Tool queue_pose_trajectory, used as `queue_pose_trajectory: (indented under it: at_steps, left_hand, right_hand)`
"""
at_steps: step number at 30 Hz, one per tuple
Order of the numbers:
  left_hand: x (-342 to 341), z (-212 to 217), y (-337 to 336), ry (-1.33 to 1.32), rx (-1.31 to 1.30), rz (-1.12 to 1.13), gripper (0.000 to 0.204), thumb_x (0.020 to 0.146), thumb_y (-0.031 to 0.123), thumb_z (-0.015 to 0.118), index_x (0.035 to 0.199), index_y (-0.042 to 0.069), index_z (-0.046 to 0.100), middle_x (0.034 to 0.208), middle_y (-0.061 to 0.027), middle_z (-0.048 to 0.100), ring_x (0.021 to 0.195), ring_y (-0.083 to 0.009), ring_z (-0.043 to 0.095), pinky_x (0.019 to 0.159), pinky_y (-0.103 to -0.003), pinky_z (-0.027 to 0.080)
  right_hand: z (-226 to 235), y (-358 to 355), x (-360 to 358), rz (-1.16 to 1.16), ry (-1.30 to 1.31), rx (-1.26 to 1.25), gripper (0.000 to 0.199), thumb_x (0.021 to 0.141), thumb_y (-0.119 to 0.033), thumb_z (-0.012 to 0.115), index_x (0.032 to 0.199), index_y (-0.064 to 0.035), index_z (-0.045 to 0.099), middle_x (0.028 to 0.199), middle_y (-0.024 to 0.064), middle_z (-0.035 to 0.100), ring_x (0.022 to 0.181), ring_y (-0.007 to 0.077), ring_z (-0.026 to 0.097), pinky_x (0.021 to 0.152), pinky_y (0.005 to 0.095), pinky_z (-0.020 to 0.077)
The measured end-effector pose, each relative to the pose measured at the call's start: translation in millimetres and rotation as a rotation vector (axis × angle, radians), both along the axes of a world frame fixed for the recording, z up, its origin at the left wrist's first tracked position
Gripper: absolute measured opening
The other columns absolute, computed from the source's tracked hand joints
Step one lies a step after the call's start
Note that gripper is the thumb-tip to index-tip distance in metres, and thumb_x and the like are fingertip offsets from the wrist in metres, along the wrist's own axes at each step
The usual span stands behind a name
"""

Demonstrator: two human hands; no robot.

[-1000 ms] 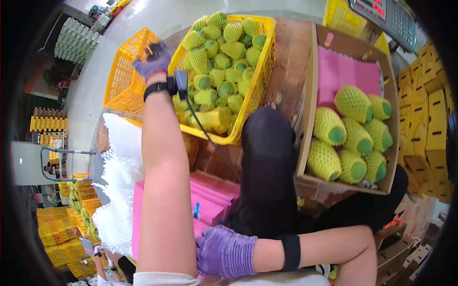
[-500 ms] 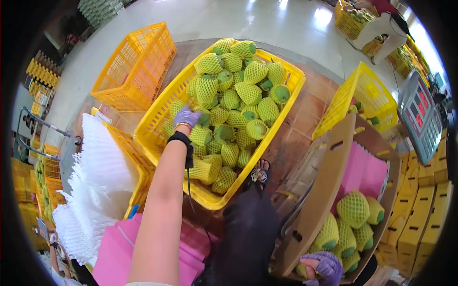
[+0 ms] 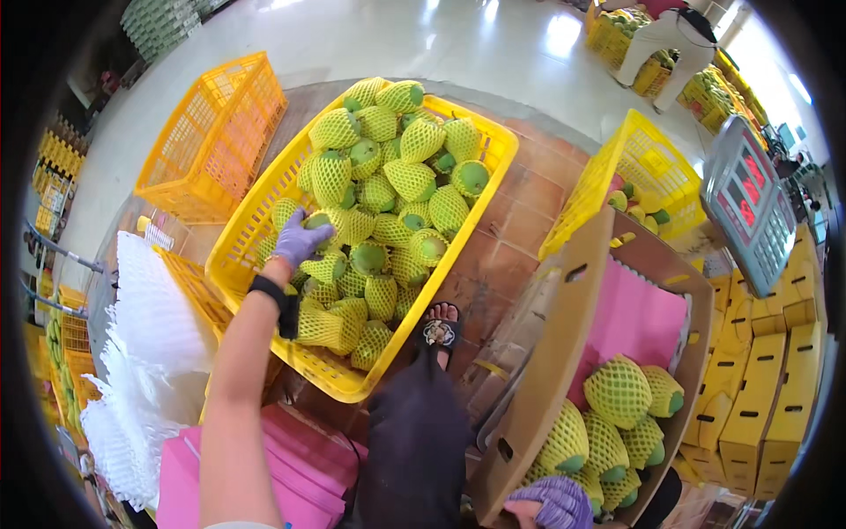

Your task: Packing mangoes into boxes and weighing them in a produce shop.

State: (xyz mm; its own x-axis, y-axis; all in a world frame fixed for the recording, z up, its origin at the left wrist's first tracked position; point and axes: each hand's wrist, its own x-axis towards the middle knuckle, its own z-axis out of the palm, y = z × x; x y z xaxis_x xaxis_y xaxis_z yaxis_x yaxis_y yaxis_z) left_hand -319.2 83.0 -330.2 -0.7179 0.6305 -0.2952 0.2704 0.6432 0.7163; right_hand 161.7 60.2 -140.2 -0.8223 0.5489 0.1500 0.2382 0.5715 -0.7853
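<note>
Left hand point(image 3: 300, 240), purple glove, is down in the yellow crate point(image 3: 256, 231), fingers curled over a netted green fruit point(image 3: 322, 219) at the crate's left side; looks like a grasp, though the fruit sits among the rest of the pile, not lifted. Right hand point(image 3: 551, 502), also gloved, sits at the bottom edge against the near end of the cardboard box point(image 3: 564, 344); can't tell whether it grips anything. Box has a pink liner point(image 3: 634, 317) and several netted fruits point(image 3: 617, 392) at its near end. White foam nets point(image 3: 145, 353) stacked left of the crate. Second yellow crate point(image 3: 211, 141) lies farther left, a weighing scale point(image 3: 749, 203) to the right.
</note>
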Motion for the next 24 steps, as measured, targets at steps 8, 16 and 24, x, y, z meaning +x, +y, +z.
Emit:
queue_pose_trajectory:
  at_steps: [8, 16, 24]
  left_hand:
    - [132.1, 128.1, -32.2, -1.326, 0.608, -0.438, 0.064, 0.074, 0.027, 0.064, 0.127, 0.002, 0.039, 0.118, -0.0129, 0.054, 0.103, -0.0261, 0.057, 0.077, -0.041, 0.054]
    - [241.7, 188.7, -23.7, -1.374, 0.551, -0.671, 0.069, 0.072, 0.030, 0.066, 0.128, 0.000, 0.039, 0.119, -0.0143, 0.053, 0.105, -0.0259, 0.056, 0.084, -0.039, 0.050]
    - [311.7, 233.6, -35.5, 0.011, 0.790, -1.117, 0.079, 0.060, 0.019, 0.080, 0.127, 0.007, 0.040, 0.118, -0.0105, 0.050, 0.108, -0.0230, 0.050, 0.091, -0.032, 0.041]
  right_hand:
    - [21.5, 24.1, -7.3, -0.264, 0.104, 0.164, 0.038, 0.068, -0.006, 0.064, 0.105, -0.0052, 0.056, 0.103, 0.0147, 0.057, 0.089, 0.0300, 0.057, 0.075, 0.0356, 0.0463]
    - [28.1, 14.3, 1.5, -0.428, 0.439, -0.411, 0.045, 0.082, -0.011, 0.059, 0.123, -0.0041, 0.043, 0.103, 0.0076, 0.054, 0.095, 0.0157, 0.053, 0.080, 0.0273, 0.0455]
    - [21.4, 19.7, 36.8, -0.425, 0.914, -1.250, 0.036, 0.087, -0.015, 0.053, 0.120, -0.0070, 0.042, 0.112, 0.0065, 0.050, 0.101, 0.0172, 0.053, 0.084, 0.0315, 0.0485]
